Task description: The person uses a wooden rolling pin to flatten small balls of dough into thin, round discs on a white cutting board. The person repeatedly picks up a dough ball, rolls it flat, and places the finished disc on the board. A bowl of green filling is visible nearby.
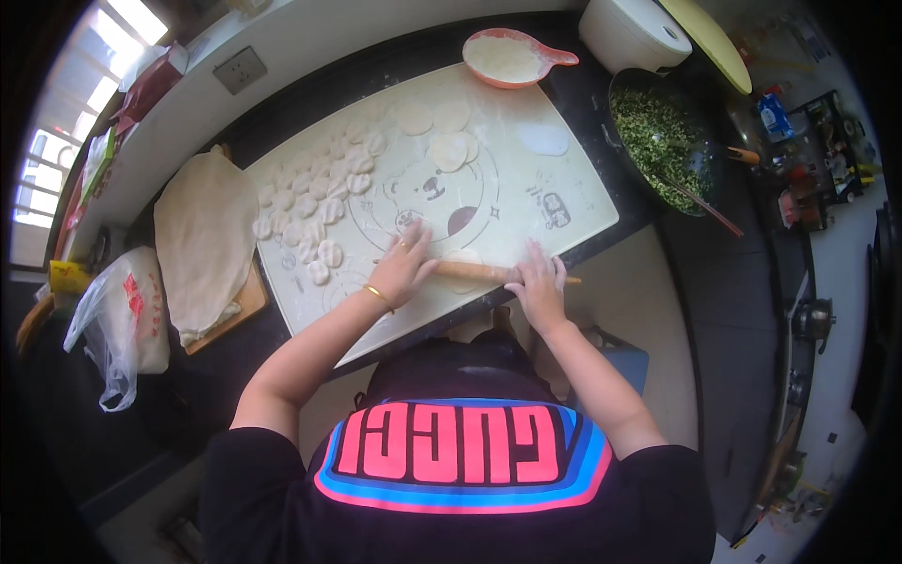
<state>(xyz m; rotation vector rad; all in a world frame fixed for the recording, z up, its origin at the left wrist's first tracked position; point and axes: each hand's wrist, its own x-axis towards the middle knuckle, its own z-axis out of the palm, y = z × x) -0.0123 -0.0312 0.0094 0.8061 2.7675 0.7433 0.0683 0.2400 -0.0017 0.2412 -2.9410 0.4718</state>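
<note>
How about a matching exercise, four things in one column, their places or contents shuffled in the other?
1. Rolling pin
2. Bowl
3. Pan
4. Large dough sheet

A. Holds chopped greens
B. Lies on a wooden board
C. Under the left hand and right hand
D. Holds white powder

Pairs: 1-C, 2-D, 3-A, 4-B.

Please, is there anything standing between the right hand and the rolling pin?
Nothing visible: the right hand touches the rolling pin directly, near its right end. The dough round lies under the pin, not between them.
</note>
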